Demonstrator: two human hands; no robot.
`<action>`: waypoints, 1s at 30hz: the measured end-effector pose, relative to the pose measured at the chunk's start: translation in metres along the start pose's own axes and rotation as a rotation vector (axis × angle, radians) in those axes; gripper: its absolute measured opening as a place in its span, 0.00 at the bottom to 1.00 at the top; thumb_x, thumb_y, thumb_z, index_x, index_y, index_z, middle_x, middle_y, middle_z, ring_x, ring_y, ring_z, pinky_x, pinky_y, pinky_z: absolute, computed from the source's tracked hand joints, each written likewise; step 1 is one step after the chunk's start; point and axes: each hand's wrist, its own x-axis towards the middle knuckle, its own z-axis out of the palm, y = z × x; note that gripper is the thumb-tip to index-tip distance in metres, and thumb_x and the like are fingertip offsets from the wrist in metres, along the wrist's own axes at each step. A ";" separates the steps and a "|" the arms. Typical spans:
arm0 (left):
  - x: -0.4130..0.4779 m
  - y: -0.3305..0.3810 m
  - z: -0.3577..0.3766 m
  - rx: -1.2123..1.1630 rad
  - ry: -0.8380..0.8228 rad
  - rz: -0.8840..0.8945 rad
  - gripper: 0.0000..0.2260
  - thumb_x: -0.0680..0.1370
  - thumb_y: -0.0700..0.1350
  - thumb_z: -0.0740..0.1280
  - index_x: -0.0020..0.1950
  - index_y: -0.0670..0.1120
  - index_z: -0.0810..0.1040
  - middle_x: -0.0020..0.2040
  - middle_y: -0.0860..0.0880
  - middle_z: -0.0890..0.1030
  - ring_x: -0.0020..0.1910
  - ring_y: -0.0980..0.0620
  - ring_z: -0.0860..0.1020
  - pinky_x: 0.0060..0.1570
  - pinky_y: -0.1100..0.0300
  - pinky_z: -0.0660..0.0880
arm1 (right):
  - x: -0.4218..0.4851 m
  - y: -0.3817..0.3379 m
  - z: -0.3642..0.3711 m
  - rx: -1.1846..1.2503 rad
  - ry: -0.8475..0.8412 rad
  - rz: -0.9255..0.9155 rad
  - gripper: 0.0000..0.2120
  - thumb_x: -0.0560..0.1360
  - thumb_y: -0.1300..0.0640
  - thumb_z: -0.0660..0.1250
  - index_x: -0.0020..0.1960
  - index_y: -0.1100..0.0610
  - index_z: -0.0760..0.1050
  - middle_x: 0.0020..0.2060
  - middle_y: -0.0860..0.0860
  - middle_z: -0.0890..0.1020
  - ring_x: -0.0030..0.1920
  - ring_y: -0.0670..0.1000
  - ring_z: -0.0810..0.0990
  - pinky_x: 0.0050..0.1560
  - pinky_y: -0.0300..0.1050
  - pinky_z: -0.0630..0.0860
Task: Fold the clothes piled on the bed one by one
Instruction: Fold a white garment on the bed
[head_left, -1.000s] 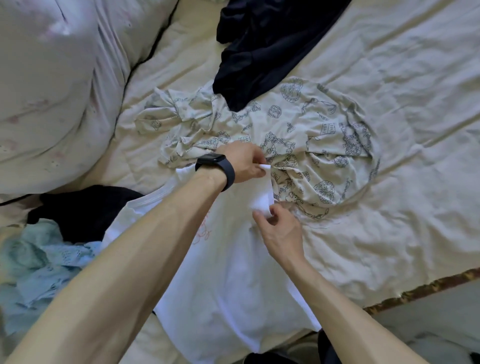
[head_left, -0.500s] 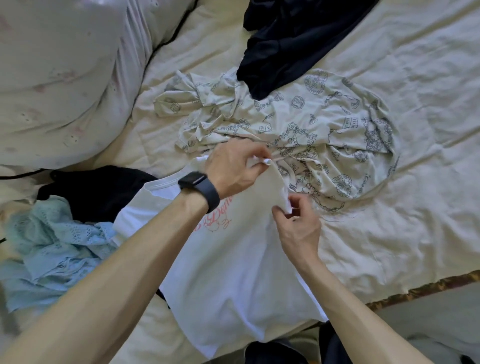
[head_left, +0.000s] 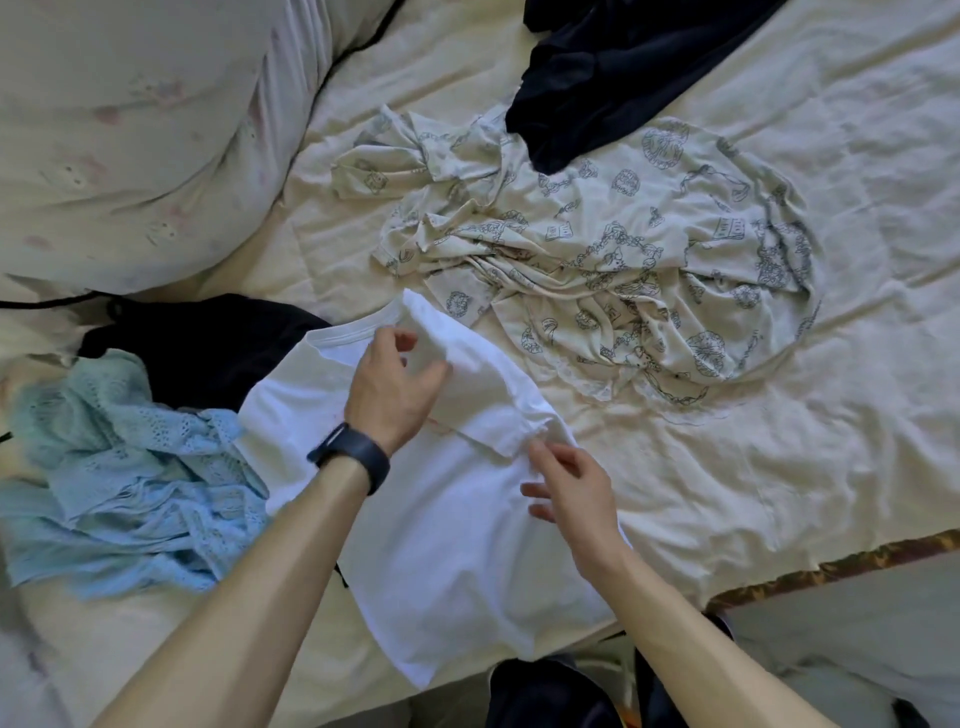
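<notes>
A white T-shirt (head_left: 441, 545) lies flat on the bed sheet (head_left: 779, 467) close to me, collar toward the far left. Its right sleeve (head_left: 488, 395) is folded inward across the chest, partly covering a red print. My left hand (head_left: 392, 389), with a black watch on the wrist, hovers over the folded sleeve near the collar with fingers loosely bent and nothing in them. Beside the sleeve's hem, my right hand (head_left: 571, 488) has its fingers spread and relaxed and holds nothing.
A crumpled cream garment with dark prints (head_left: 623, 249) lies just beyond the shirt, a dark navy garment (head_left: 597, 78) over its far edge. A light blue knit (head_left: 130, 467) and a black garment (head_left: 208, 343) lie left. A pillow (head_left: 130, 130) fills the far left. The bed edge (head_left: 831, 566) runs along the right front.
Both hands pinched the sleeve's edge before; they have folded it inward onto the shirt and let go. The view has shifted, showing more of the left side.
</notes>
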 end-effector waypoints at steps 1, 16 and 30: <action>0.008 0.012 0.003 -0.072 -0.048 -0.081 0.25 0.69 0.65 0.62 0.56 0.48 0.74 0.53 0.52 0.79 0.53 0.49 0.76 0.51 0.55 0.70 | 0.003 -0.007 0.003 0.063 -0.001 0.018 0.16 0.76 0.46 0.74 0.57 0.56 0.79 0.50 0.48 0.84 0.39 0.49 0.87 0.34 0.41 0.79; 0.064 0.075 0.034 0.379 -0.143 0.094 0.20 0.77 0.63 0.62 0.32 0.51 0.71 0.35 0.50 0.77 0.43 0.43 0.80 0.37 0.57 0.67 | 0.031 -0.029 0.018 0.490 -0.029 0.316 0.04 0.79 0.58 0.71 0.48 0.53 0.76 0.32 0.49 0.80 0.32 0.44 0.83 0.28 0.37 0.77; 0.025 0.006 0.026 0.396 -0.131 0.010 0.06 0.77 0.38 0.57 0.53 0.45 0.69 0.51 0.43 0.76 0.47 0.39 0.75 0.44 0.49 0.72 | 0.032 -0.016 0.023 0.211 -0.018 0.189 0.12 0.72 0.67 0.73 0.54 0.63 0.76 0.37 0.51 0.78 0.38 0.52 0.77 0.42 0.46 0.77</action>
